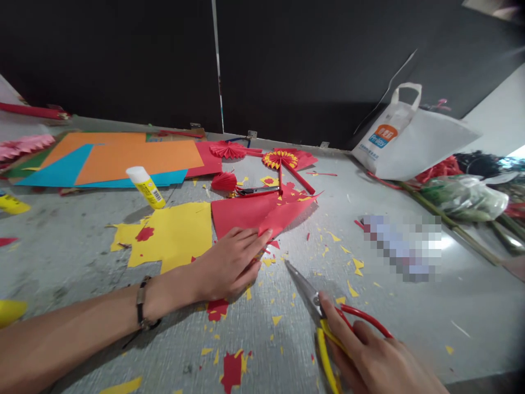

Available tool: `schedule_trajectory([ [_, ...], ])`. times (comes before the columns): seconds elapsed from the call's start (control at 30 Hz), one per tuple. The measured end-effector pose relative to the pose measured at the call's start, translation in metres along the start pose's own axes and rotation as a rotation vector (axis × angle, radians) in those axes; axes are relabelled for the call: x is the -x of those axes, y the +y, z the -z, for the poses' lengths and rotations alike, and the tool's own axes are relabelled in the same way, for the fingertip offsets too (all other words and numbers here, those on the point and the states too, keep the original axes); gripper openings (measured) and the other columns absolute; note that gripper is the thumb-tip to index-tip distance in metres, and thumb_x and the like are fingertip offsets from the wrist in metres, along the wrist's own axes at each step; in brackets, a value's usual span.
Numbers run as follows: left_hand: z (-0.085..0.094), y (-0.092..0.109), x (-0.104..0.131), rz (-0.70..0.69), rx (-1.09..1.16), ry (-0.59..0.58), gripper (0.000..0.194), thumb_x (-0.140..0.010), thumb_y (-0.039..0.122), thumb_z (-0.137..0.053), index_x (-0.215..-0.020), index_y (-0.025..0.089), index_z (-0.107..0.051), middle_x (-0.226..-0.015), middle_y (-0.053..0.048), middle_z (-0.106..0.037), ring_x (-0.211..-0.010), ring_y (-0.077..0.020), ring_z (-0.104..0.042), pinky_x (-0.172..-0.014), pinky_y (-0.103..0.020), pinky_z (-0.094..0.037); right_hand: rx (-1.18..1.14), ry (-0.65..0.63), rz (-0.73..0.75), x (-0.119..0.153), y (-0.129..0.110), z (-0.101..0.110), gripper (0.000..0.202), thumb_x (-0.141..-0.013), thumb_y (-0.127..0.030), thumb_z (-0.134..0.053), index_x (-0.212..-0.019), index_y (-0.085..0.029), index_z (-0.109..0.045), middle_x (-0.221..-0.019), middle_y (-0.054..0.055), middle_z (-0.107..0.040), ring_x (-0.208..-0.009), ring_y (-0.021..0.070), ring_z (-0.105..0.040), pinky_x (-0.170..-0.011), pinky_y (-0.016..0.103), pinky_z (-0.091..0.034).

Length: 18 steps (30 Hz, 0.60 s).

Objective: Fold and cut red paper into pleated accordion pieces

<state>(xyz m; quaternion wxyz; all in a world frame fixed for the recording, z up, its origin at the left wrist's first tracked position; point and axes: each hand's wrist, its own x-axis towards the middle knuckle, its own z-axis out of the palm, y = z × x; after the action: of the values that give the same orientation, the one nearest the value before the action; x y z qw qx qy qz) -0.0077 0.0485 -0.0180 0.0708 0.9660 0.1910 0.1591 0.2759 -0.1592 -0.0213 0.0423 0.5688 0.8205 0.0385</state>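
Observation:
My right hand (365, 350) grips a pair of scissors (304, 287) with red and yellow handles. Their blades look closed and point up and left over scattered scraps. At the middle, my left hand (229, 262) has its fingers on the near edge of a sheet of red paper (241, 212), holding it with the thumb side low. The red sheet's right part is folded up off the table. Beside it, under my left forearm's far side, lies a cut yellow sheet (180, 232) with a red scrap (145, 234) on it. Part of the red sheet's edge is hidden by my fingers.
A glue stick (145, 187) stands behind the yellow sheet. Orange paper (143, 161) and blue sheets lie at back left. Behind the red sheet are a utility knife (258, 191) and a red-yellow paper fan (280, 160). A white bag (385, 137) stands back right.

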Motion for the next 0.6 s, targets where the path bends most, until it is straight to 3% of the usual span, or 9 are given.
schedule_trajectory([
  [0.1, 0.0, 0.0, 0.0, -0.008, -0.005, 0.008, 0.06, -0.107, 0.023, -0.04, -0.163, 0.013, -0.022, -0.132, -0.018, -0.064, -0.115, -0.0309, -0.06, -0.1, -0.045, -0.046, -0.025, -0.007, 0.04, 0.002, 0.002, -0.005, 0.075, -0.092, -0.015, -0.061, -0.164, -0.022, -0.041, -0.089, 0.005, -0.079, -0.044, 0.0136, -0.068, -0.044, 0.019, -0.058],
  [0.27, 0.001, 0.0, 0.0, -0.019, -0.012, 0.018, 0.062, -0.107, 0.023, -0.04, -0.164, 0.014, -0.02, -0.133, -0.019, -0.064, -0.114, -0.0314, -0.06, -0.098, -0.046, -0.047, -0.046, 0.068, -0.038, 0.015, 0.006, -0.022, 0.09, -0.093, -0.018, -0.059, -0.171, -0.023, -0.014, -0.09, 0.005, -0.08, -0.035, 0.0117, -0.062, -0.031, 0.016, -0.049],
  [0.37, 0.001, 0.001, 0.0, -0.023, -0.011, 0.024, 0.06, -0.107, 0.024, -0.04, -0.163, 0.014, -0.021, -0.133, -0.018, -0.064, -0.113, -0.031, -0.061, -0.098, -0.045, -0.047, -0.025, 0.081, -0.056, 0.018, 0.004, -0.026, 0.093, -0.093, -0.017, -0.056, -0.171, -0.024, -0.006, -0.092, 0.006, -0.08, -0.034, 0.0124, -0.061, -0.03, 0.017, -0.049],
  [0.5, 0.0, 0.0, 0.0, -0.02, -0.022, 0.031, 0.058, -0.107, 0.024, -0.04, -0.162, 0.012, -0.024, -0.133, -0.019, -0.064, -0.115, -0.0315, -0.061, -0.099, -0.046, -0.047, 0.083, 0.117, -0.184, 0.018, 0.004, -0.025, 0.095, -0.093, -0.011, -0.053, -0.171, -0.02, -0.001, -0.068, 0.002, -0.071, -0.034, 0.018, -0.063, -0.025, 0.02, -0.044],
  [0.6, -0.001, -0.001, 0.001, -0.024, -0.023, 0.024, 0.059, -0.107, 0.024, -0.041, -0.162, 0.012, -0.025, -0.135, -0.02, -0.063, -0.116, -0.0316, -0.06, -0.1, -0.046, -0.047, 0.076, 0.122, -0.128, 0.019, 0.002, -0.025, 0.094, -0.094, -0.012, -0.052, -0.17, -0.019, 0.002, -0.062, -0.001, -0.067, -0.032, 0.0177, -0.062, -0.025, 0.019, -0.043],
])
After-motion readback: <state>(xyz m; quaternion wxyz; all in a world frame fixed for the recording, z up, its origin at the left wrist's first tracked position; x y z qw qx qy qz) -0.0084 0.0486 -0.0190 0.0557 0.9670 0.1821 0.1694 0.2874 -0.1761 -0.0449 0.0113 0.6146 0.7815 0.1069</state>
